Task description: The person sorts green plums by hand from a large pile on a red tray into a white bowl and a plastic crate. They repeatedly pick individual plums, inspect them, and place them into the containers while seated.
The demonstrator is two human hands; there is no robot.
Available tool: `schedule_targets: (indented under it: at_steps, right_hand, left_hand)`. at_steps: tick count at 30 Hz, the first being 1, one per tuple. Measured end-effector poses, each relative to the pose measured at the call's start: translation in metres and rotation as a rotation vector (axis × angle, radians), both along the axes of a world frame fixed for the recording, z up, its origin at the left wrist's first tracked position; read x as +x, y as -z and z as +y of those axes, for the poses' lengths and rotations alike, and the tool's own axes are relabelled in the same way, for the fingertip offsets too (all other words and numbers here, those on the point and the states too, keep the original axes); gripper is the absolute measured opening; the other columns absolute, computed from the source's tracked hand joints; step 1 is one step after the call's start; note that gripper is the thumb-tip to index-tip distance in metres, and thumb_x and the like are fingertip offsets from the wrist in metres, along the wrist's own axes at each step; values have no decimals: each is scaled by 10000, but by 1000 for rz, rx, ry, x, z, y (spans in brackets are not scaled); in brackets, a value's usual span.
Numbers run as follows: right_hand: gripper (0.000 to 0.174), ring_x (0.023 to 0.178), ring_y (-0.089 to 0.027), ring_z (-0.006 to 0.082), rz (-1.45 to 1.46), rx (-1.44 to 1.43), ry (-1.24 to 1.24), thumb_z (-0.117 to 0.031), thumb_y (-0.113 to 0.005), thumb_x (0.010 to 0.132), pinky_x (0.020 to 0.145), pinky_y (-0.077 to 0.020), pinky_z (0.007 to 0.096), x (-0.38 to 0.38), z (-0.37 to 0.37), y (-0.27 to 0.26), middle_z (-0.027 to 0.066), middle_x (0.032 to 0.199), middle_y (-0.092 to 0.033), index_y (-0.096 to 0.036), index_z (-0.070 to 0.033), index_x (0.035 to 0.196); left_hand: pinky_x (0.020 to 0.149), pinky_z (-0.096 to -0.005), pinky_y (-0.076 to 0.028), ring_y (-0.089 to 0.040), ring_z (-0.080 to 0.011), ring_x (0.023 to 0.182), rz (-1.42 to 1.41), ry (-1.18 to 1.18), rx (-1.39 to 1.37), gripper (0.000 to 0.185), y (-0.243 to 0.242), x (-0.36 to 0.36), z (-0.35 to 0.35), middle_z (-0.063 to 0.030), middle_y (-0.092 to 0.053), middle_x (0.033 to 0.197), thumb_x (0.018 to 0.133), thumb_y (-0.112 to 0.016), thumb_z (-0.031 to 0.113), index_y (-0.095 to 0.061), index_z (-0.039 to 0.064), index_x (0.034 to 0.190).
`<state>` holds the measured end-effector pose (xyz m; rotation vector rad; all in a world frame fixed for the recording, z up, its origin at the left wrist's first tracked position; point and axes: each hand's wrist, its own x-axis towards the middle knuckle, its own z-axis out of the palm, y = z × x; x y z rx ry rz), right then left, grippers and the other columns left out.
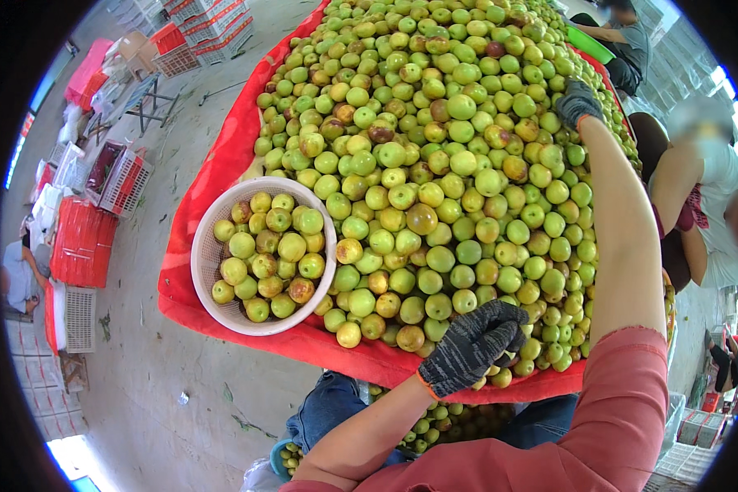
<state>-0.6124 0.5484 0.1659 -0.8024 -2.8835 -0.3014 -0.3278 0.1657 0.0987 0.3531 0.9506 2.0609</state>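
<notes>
A big heap of green and brown-blotched jujubes [430, 160] covers a table lined with red plush cloth [221, 150]. My left hand [476, 347], in a dark grey knit glove, curls over fruit at the heap's front edge; whether it grips any is hidden. Farther off, my right hand [579, 106], gloved alike, reaches onto the heap's right side with its fingertips down among the jujubes. What it holds, if anything, does not show. At the table's left front corner stands a round pale plastic basket [204, 295], partly filled with jujubes.
More jujubes [427, 430] lie below the table edge by my legs, beside a blue container [278, 461]. A co-worker [710, 203] sits at the right; another sits behind a green basin [590, 44]. Crates [123, 184] and a folding stool [147, 101] stand leftward.
</notes>
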Motion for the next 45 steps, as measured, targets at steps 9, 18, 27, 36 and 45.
schedule_targets:
  at_steps: [9, 18, 27, 36, 45]
  right_hand:
    - [682, 1163, -545, 373, 63, -190, -138, -515, -625, 810, 990, -427, 417, 63, -15, -31, 217, 1321, -518, -480, -87, 1320]
    - [195, 667, -631, 323, -104, -291, -1189, -182, -593, 885, 623, -525, 387, 204, -208, -35, 101, 877, -665, -631, -27, 998]
    - [605, 1260, -439, 363, 107, -143, -626, -348, -561, 891, 1034, -397, 436, 95, -206, 4, 170, 1448, -360, -354, -102, 1403]
    - [597, 1190, -487, 353, 61, -100, -551, -367, -616, 855, 1015, -402, 449, 71, -199, 15, 183, 1311, -488, -412, -130, 1363]
    - [670, 1249, -413, 416, 43, -141, -638, -453, -572, 877, 1062, -352, 474, 79, -231, 25, 206, 1371, -431, -328, -193, 1443]
  left_hand:
    - [798, -237, -505, -594, -92, 889, 23, -87, -88, 254, -5, -20, 4, -29, -632, 989, 922, -518, 11, -572, 28, 1170]
    - [796, -321, -566, -587, -202, 1053, -277, -276, 78, 534, -19, -27, 2, -109, -500, 1256, 876, -564, -2, -398, 130, 1366]
    - [480, -299, -498, -584, -168, 621, -434, -208, 196, 310, -13, -21, -14, -57, -601, 849, 914, -607, 188, -511, 87, 1191]
    - [371, -288, -416, -511, -209, 409, -370, -188, 204, 426, -11, -7, -30, -99, -565, 570, 944, -495, 452, -579, 35, 972]
    - [365, -318, -443, -517, -225, 409, -380, -209, 280, 453, -17, -4, -41, -108, -563, 582, 945, -470, 470, -577, 30, 951]
